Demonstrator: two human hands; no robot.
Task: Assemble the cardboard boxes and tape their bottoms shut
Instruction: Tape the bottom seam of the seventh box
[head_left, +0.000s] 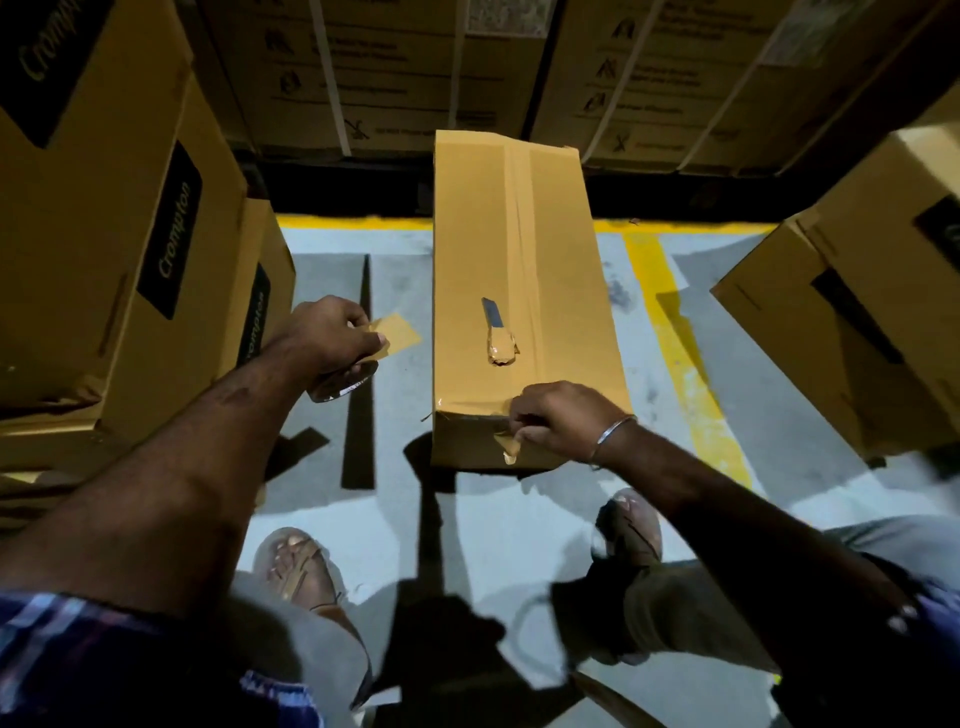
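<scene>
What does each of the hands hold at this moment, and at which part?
The left hand grips the tape roll, its thumb pinching the loose tape end. The right hand pinches the tape strip at the box's near edge.

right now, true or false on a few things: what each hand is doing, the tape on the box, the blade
1. The left hand holds a tape roll. True.
2. The right hand rests flat on the floor. False: it pinches the tape end at the near edge of the box.
3. A blade with a tape-wrapped handle lies on top of the box. True.
4. The box top has no tape. False: a tape strip runs along its length.
5. The box stands on a table. False: it sits on the painted floor.
</scene>
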